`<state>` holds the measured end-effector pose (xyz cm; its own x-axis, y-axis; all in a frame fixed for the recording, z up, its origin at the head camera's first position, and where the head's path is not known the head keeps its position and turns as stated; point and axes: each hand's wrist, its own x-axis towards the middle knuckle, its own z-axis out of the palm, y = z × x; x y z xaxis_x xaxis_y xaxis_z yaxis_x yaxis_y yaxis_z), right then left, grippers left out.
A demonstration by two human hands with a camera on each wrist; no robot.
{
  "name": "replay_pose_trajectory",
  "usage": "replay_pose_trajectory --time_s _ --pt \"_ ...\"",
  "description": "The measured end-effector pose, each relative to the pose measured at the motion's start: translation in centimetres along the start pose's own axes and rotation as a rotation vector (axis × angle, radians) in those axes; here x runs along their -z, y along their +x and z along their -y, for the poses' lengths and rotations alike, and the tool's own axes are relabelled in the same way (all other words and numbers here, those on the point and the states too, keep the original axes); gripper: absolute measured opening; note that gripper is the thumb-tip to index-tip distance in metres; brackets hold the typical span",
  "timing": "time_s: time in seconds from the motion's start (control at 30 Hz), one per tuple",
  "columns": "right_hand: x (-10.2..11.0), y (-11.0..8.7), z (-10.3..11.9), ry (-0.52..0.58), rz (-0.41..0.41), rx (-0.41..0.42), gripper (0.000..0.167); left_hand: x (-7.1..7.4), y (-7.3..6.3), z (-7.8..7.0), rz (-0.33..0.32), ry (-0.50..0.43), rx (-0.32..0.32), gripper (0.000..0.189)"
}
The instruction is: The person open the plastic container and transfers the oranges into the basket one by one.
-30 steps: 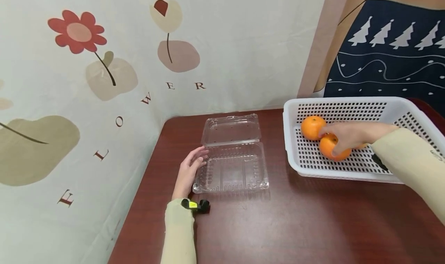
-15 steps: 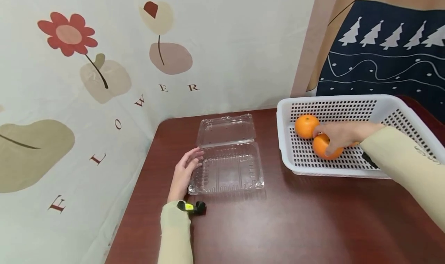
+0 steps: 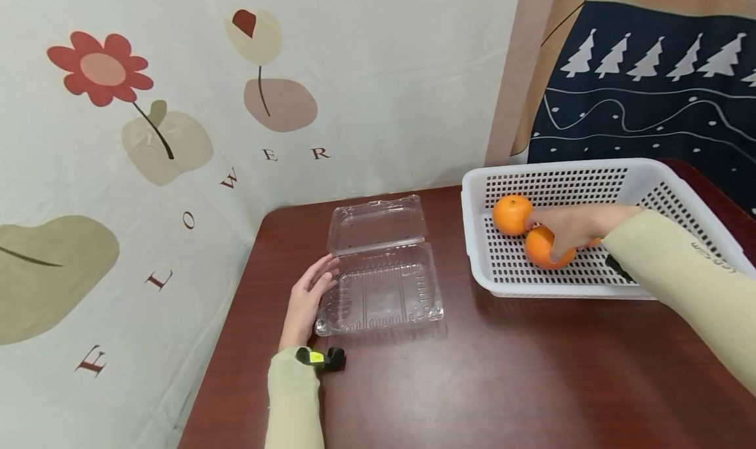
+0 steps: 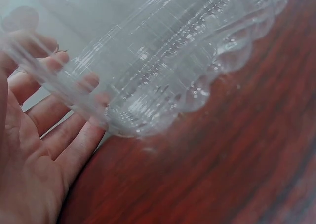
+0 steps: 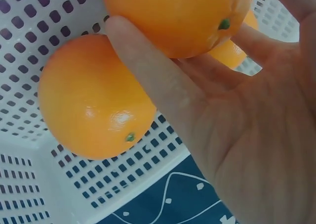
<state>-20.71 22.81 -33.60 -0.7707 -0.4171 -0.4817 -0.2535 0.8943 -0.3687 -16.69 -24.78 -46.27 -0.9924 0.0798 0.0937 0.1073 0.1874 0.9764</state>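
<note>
My left hand (image 3: 303,308) rests against the left side of an open clear plastic clamshell container (image 3: 380,295). Its fingers (image 4: 54,110) are loosely extended at the container's wall in the left wrist view, some seen through the plastic. My right hand (image 3: 575,224) reaches into a white basket (image 3: 468,229) and grips an orange (image 3: 542,249). In the right wrist view the fingers lie around that orange, its green stem end showing. A second orange (image 5: 94,98) sits beside the hand, and a third orange (image 5: 232,55) is mostly hidden behind it.
The clamshell's lid (image 3: 378,224) lies folded back toward the wall. Dark red-brown tabletop (image 3: 466,370) stretches in front of the container and basket. A printed wall cloth (image 3: 378,94) hangs behind, and a navy cloth with white trees (image 3: 644,101) is at right.
The head view has shifted, so everything sits a little further left in it. Both hands stay at the same places; the right hand's fingers remain around the orange in the basket.
</note>
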Motion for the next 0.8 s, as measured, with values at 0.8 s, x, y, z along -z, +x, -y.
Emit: replay_pose_trajectory --time_s 0.8 --pt "-0.3 -0.8 -0.4 -0.074 -0.111 0.012 0.073 -0.3 -0.8 -2.4 -0.050 -0.015 0.040 0.047"
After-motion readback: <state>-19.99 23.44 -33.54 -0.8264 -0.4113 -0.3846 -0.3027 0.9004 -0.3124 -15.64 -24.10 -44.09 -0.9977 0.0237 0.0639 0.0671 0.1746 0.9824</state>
